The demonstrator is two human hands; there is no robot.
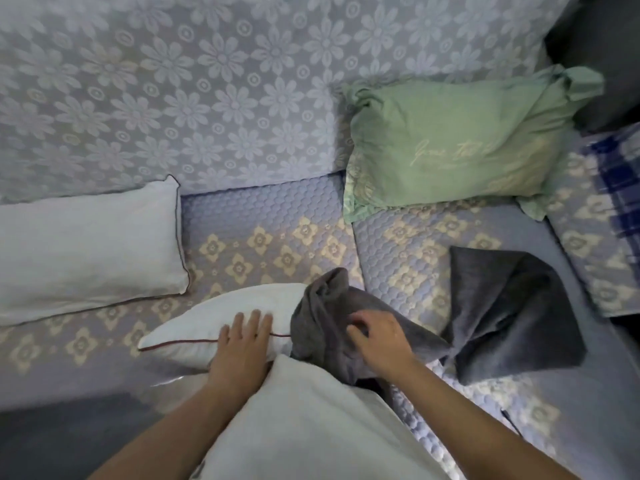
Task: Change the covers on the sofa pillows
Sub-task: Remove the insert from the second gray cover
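Our left hand [244, 341] presses flat, fingers straight and slightly spread, on the white pillow [214, 327]; our right hand [377, 336] curls its fingers into the grey cover [325, 317] bunched over the pillow's end.

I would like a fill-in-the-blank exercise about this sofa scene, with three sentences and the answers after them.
1. The left hand rests flat on a white pillow edged with ____ piping.
2. The right hand pinches the ____ cover bunched over that pillow's end.
3. The pillow leaning against the sofa back has a ____ cover.

Missing words: red; grey; green
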